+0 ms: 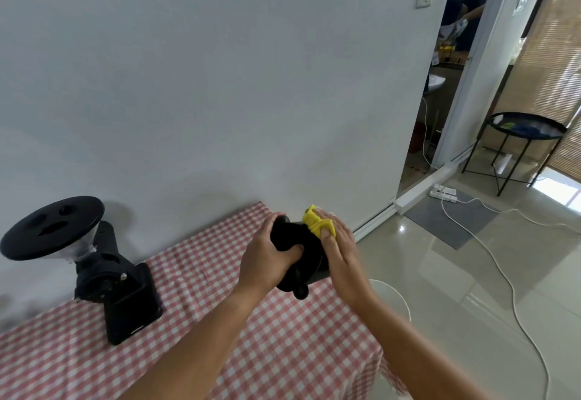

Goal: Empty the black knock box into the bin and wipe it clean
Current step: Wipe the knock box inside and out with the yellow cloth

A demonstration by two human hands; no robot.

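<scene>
Since the wiping seems to be the step in hand, the work is best judged from the black grinder on the checked counter, going rightwards. To the right of the grinder, well apart from it, the left hand has its fingers and thumb curled round the black knock box and grips it firmly. This grip should be steady, because the other hand pushes against the box, and a smooth round body can turn in the palm.

Further right from the grinder, the yellow cloth lies folded on the far upper side of the box. The right hand presses it there with flat, nearly straight fingers and does not close round anything. Probably it is better to wipe in short strokes, to turn the box step by step with the left hand, and to fold the cloth to a fresh side when it becomes dirty.

Farthest right from the grinder, a white curved rim shows beside the counter; perhaps it is the bin.

The box is matt black and rounded, held tilted above the counter. A rounded black knob sticks out below it. Its inside cannot be seen.
</scene>
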